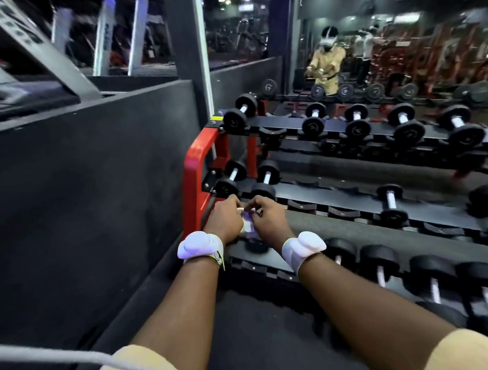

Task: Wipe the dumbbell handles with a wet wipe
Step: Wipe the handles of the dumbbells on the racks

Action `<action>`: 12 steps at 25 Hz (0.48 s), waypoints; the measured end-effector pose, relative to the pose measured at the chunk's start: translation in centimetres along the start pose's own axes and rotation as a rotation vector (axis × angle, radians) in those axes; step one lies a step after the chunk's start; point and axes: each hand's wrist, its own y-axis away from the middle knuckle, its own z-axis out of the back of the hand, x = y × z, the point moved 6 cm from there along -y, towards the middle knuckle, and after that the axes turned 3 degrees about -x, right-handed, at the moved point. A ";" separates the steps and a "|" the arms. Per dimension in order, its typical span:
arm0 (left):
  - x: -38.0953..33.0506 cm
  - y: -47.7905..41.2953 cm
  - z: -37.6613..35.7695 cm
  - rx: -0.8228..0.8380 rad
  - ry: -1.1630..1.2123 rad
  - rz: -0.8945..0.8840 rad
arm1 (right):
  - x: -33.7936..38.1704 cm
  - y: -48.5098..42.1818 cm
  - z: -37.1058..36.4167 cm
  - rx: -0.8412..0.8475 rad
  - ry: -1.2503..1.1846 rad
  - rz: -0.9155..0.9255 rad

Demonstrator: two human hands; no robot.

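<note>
Left hand (225, 220), right hand (269, 219): each grip pinches, seemingly, a wet wipe (248, 227) over the gym's dumbbell rack (195, 166).

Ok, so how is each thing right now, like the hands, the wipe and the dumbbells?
left hand: fingers curled, pinching the wet wipe.
right hand: fingers curled, pinching the same wipe.
wet wipe: bunched up between both hands.
dumbbells: resting on the rack.
rack: standing, with dumbbells on all three tiers.
</note>
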 end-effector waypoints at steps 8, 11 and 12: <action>4.9 -6.4 2.7 -0.107 -0.062 0.104 | 0.0 -7.6 -7.5 0.111 -0.021 0.124; 4.9 -11.0 2.3 -0.144 -0.078 0.158 | -1.5 -13.0 -9.0 0.162 -0.036 0.165; 4.8 -12.7 2.1 -0.157 -0.085 0.178 | -2.2 -14.7 -9.4 0.174 -0.032 0.176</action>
